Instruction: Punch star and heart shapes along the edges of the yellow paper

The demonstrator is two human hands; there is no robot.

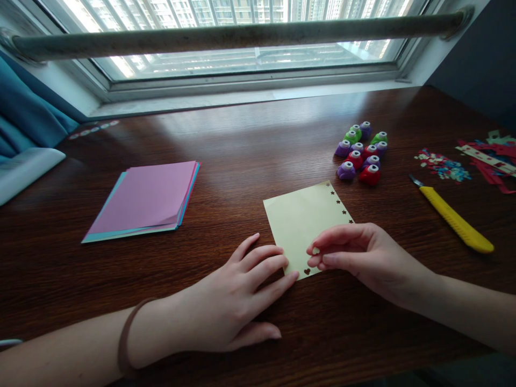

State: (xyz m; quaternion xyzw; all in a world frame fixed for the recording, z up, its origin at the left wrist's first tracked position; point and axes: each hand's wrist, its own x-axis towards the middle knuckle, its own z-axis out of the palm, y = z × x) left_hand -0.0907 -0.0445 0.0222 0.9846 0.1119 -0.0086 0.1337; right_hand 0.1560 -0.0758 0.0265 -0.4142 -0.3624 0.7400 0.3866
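A pale yellow sheet of paper [302,220] lies on the dark wooden table, with a row of star-shaped holes along its right edge. One heart-shaped hole [307,271] shows near its lower edge. My left hand [242,295] rests flat with fingers spread, its fingertips on the sheet's left and lower edge. Above the sheet's lower right part, my right hand [358,255] has thumb and fingers closed on a small pale heart-shaped paper cutout [315,250]. That hand hides the sheet's lower right corner.
Several purple, red and green craft punches [363,153] stand behind the sheet. To the right lie a yellow utility knife [457,220], blade out, small paper cutouts [443,165] and paper strips [489,158]. A stack of coloured paper [141,199] sits at left.
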